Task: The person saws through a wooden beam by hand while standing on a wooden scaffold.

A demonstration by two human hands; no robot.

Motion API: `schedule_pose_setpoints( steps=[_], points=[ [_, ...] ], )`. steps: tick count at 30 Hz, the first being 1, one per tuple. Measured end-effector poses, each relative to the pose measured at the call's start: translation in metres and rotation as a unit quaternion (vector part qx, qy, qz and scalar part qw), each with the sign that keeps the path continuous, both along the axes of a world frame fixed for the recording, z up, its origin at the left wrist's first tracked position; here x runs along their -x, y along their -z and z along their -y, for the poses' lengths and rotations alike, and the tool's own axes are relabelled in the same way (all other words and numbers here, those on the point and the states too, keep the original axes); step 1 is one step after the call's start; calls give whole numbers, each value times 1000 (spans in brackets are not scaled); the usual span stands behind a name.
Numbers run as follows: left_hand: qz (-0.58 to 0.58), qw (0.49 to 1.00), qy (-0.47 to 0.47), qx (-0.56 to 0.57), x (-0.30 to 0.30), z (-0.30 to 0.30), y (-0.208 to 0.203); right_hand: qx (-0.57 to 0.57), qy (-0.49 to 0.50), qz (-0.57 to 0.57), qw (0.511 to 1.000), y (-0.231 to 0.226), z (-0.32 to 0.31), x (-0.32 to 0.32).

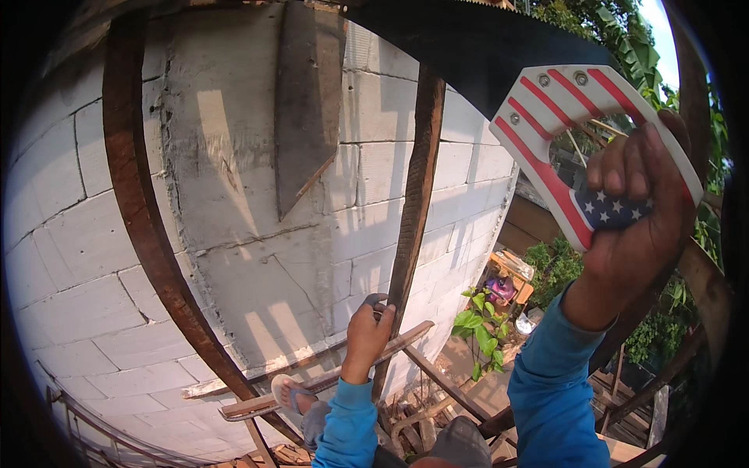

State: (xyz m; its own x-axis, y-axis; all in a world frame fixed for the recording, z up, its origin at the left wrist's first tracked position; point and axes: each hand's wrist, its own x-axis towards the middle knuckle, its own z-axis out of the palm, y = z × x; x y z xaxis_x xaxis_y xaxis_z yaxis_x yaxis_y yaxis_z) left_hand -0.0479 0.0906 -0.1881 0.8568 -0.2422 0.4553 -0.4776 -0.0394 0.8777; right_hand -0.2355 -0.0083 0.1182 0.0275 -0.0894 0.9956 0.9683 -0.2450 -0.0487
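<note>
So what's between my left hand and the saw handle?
From your left hand to the saw handle, the head view shows a wooden post, then mostly pale block wall behind.

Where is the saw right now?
At the upper right of the head view, the saw is held by its striped handle in the right hand.

A sandalled foot [290,394] of ours seems to rest on a narrow wooden plank [409,336] (weathered, slightly sloping in our view); on the ground [491,392] below, we see wood pieces [415,429] lying.
</note>
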Motion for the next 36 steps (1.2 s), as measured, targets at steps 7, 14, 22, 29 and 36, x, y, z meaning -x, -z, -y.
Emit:
schedule_pose_setpoints(
  steps=[7,14,22,29,36],
  points=[
    [-12,999,-26,-23,-5,-15,5,-8,-65,-28,997,-15,-3,14],
    [-8,998,22,-55,-5,-2,16,-9,-23,39,999,-22,4,-65],
    [-5,998,8,-62,-6,0,11,-56,-40,27,997,9,-13,-8],
    [-7,998,-17,-58,-3,-14,7,-39,-9,18,999,-5,-4,-28],
    [-23,995,5,-101,-2,-13,9,-56,9,51,997,3,2,-60]
  ],
)
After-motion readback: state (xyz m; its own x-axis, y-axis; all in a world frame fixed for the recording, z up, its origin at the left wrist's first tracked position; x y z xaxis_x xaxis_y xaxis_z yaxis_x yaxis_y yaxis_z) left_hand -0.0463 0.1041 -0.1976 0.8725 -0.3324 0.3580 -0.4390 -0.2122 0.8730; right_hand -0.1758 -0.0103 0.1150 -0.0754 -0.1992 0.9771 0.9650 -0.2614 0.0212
